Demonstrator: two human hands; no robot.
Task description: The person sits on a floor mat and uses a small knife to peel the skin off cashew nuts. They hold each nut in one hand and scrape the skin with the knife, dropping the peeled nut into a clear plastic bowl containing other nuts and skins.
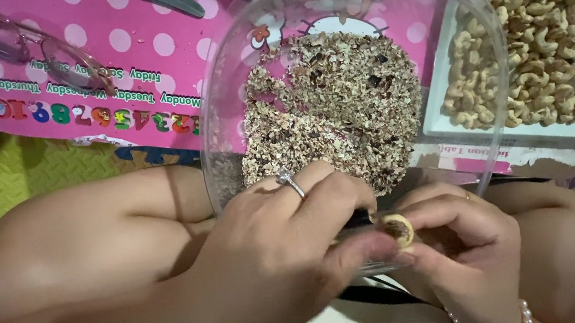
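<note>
A small round cashew nut [398, 229], pale with brown skin patches, is pinched between the closed left hand [284, 253] and right hand [464, 245].

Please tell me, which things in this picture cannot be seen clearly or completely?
- Head view: the nut is mostly covered by the fingertips of both hands.
- The dark tool under the left hand is hidden by its fingers.
- The white tray of cashews is cut by the right edge.
- The glasses are cut by the top edge.
</note>
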